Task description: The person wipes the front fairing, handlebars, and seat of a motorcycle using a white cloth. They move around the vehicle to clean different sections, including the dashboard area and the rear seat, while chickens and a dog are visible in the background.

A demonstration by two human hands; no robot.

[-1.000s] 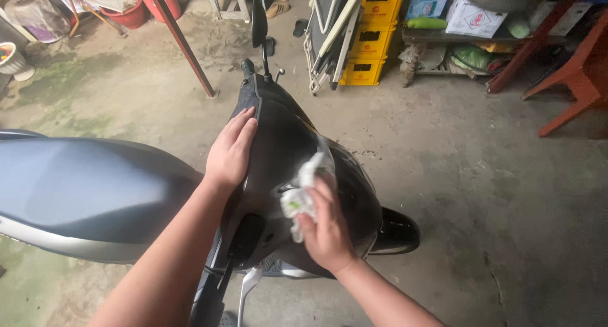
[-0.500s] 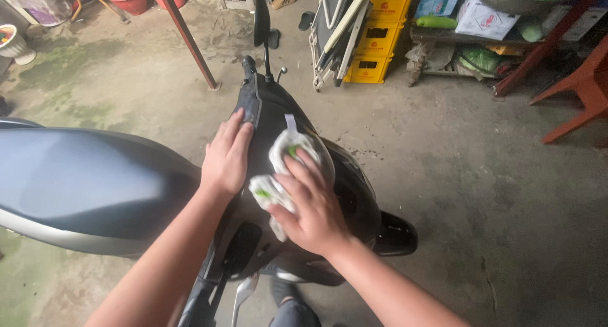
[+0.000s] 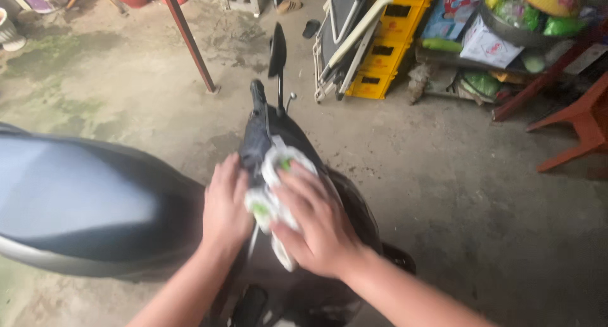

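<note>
A black scooter's front body (image 3: 272,140) fills the middle of the head view, its grey seat (image 3: 76,194) stretching to the left. My right hand (image 3: 316,222) presses a white cloth with green spots (image 3: 269,197) against the dark panel, fingers wrapped over it. Just left of the cloth, my left hand (image 3: 225,207) lies flat on the panel, fingers together, holding nothing. The handlebar grip (image 3: 258,93) and a mirror (image 3: 277,51) stick up beyond the hands.
Concrete floor all round. A red post (image 3: 190,42) stands at the back left. Yellow crates (image 3: 386,42) and a folded frame (image 3: 345,36) lean at the back. Red plastic stool legs (image 3: 570,124) and a cluttered low shelf (image 3: 500,42) sit at the right.
My right hand has slid the cloth up and leftward over the panel, close beside my left hand. The camera has moved nearer and tilted down.
</note>
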